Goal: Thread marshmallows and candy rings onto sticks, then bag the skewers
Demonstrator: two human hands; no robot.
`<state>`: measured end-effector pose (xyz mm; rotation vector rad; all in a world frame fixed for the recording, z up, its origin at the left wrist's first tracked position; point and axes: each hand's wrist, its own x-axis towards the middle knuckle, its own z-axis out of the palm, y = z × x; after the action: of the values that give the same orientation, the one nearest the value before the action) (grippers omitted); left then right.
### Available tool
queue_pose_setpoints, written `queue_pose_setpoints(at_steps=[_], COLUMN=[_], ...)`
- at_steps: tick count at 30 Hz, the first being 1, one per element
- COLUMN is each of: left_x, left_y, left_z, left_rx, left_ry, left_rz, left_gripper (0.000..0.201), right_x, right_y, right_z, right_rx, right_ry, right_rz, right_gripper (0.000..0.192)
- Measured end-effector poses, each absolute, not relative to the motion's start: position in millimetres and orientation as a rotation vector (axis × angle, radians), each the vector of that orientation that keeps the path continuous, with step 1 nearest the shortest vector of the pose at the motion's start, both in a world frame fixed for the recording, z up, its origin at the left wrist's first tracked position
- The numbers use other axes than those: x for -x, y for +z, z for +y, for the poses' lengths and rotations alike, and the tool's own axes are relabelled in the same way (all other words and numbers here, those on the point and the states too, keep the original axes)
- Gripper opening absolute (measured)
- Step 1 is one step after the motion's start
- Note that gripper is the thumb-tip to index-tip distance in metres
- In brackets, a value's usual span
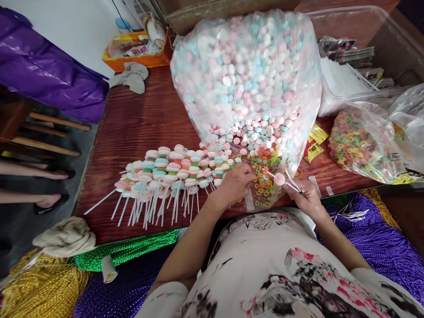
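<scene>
Right hand [306, 196] grip clamped on white sticks [293, 183], pink candy [279, 179] threaded just beyond fingertips.

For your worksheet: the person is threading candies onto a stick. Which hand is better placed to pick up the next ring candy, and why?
Probably the left hand: its fingers rest on the loose ring candies spilling from the big bag. The right hand is occupied, gripping the white stick with a pink candy on it.

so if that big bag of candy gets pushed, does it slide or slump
The big bag would probably slump rather than slide: its thin clear plastic looks floppy and the loose candies inside can shift. It looks heavy, being piled full. Its mouth is open near the left hand, so candies would likely spill onto the table.
</scene>
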<state>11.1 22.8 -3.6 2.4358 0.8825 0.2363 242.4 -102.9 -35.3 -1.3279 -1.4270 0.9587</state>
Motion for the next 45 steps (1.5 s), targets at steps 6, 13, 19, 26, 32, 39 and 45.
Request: queue_pose_setpoints(at_steps=[6, 13, 19, 26, 32, 39, 45], left_x=[-6, 0, -2, -2, -7, -26, -22], left_y=[-16, -13, -15, -21, -13, 0, 29], left_z=[22, 6, -2, -6, -7, -11, 48], left_rx=[-2.422, -1.348, -1.122, -1.142, -1.121, -1.472, -1.898], left_ry=[0.461, 0.854, 0.957, 0.934, 0.964, 0.764, 0.455], left_rz=[0.872, 0.954, 0.963, 0.880, 0.807, 0.637, 0.768], left_gripper=[0.020, 0.019, 0.025, 0.022, 0.020, 0.022, 0.032], right_x=[-248, -240, -234, -219, -208, -209, -219], right_y=[-32, -32, -27, -34, -44, -29, -34], right_z=[-107, -102, -98, -107, -110, -94, -84], right_rx=[1.375, 1.382, 1.351, 1.312, 1.268, 1.174, 1.293], right_ry=[0.928, 0.922, 0.929, 0.988, 1.002, 0.852, 0.861], right_rz=[-1.756, -1.796, -1.795, -1.580, -1.499, -1.579, -1.355], right_gripper=[0.032, 0.041, 0.041, 0.031, 0.027, 0.023, 0.025])
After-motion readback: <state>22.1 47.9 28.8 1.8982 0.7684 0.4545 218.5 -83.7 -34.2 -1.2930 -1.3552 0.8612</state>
